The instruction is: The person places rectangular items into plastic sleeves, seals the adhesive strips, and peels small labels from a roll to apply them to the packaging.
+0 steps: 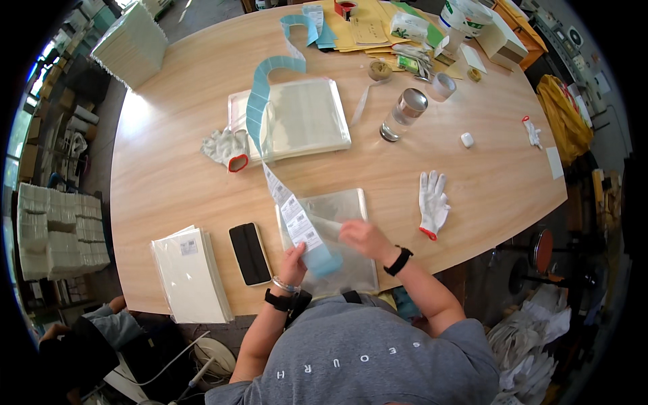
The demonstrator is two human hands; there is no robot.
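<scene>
My left hand (293, 266) grips a long strip of printed labels (294, 214) near its lower end. The strip has white printed faces and blue backing; it runs away from me in loops across the table. My right hand (366, 239) is closed just to the right of the strip, its fingers pressed together; what they pinch is too blurred to name. Beneath both hands lies a clear plastic bag or sleeve (358, 209) by the near table edge. A black phone (250, 254) rests left of my left hand, and a white glove (433, 202) lies flat to the right.
Farther out is a stack of clear plastic sleeves (307, 111) with a grey glove (224, 147) beside it. A wrapped white stack (191, 277) sits at near left. A clear bottle (403, 115), tape rolls (443, 86) and yellow envelopes (361, 32) occupy the far right.
</scene>
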